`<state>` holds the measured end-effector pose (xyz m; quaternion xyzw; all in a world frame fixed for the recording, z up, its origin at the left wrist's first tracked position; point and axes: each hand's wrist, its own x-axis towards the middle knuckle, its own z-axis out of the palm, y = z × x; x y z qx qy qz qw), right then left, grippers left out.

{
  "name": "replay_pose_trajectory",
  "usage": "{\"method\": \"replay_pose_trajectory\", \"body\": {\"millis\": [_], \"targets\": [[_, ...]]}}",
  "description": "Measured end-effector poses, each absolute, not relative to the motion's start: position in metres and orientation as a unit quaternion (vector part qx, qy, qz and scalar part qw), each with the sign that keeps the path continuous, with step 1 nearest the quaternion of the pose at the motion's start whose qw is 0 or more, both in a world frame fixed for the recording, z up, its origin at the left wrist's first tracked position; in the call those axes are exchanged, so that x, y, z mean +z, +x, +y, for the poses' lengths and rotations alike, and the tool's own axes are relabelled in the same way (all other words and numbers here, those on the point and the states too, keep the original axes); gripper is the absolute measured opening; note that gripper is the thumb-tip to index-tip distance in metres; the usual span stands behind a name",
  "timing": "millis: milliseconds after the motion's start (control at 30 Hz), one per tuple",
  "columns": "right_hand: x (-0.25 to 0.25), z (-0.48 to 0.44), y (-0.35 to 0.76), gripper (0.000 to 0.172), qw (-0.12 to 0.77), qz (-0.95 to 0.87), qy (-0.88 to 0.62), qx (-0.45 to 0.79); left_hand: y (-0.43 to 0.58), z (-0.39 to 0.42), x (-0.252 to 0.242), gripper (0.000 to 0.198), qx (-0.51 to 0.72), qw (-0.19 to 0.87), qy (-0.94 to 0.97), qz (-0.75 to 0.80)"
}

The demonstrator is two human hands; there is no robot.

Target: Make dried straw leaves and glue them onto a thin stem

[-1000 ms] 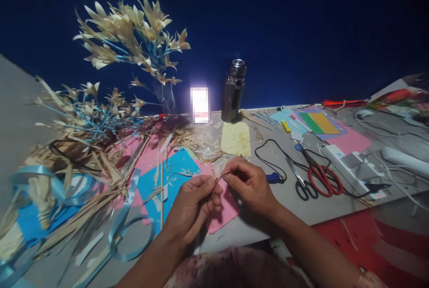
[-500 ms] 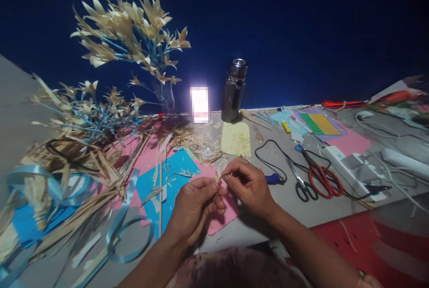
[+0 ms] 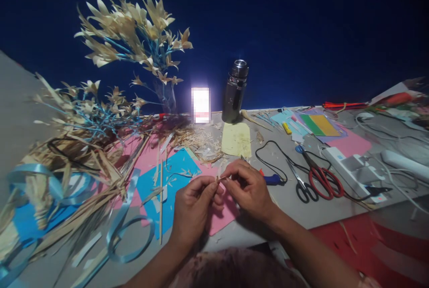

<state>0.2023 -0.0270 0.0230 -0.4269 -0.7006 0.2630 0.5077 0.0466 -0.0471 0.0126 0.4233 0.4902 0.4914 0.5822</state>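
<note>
In the middle of the view my left hand (image 3: 194,205) and my right hand (image 3: 250,189) meet at the fingertips. Both are closed in a pinch on a small piece of dried husk (image 3: 218,179), mostly covered by the fingers. Under them lies a sheet of pink paper (image 3: 221,223), with a bright blue sheet (image 3: 177,167) to its left. A blue-handled tool (image 3: 276,179), its cord trailing, lies just right of my right hand. Husk flowers on blue stems (image 3: 147,33) stand at the back left.
A dark flask (image 3: 234,93) stands at the back beside a glowing blurred light (image 3: 201,105). Scissors (image 3: 303,185), red-handled pliers (image 3: 323,181) and a power strip (image 3: 351,174) lie on the right. Husk strips (image 3: 80,198) and light-blue ribbon (image 3: 129,259) spread over the left.
The pale husk piece that stood up between my fingertips shows less now. My right fingers have shifted slightly, with thumb and forefinger stretched toward the left fingertips.
</note>
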Motion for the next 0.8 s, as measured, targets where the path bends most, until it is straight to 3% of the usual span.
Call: {"method": "replay_pose_trajectory", "body": {"millis": [133,600,800], "targets": [[0.022,-0.029,0.203,0.009,0.506,-0.699,-0.431,0.264,0.047,-0.046,0.01,0.015,0.509,0.557,0.441,0.486],[0.02,-0.04,0.203,0.006,0.481,-0.741,-0.4,0.242,0.048,-0.05,-0.009,0.021,0.525,0.661,0.323,0.428],[0.024,-0.039,0.203,0.006,0.487,-0.732,-0.391,0.273,0.04,-0.048,-0.011,0.022,0.516,0.624,0.392,0.436]]}}
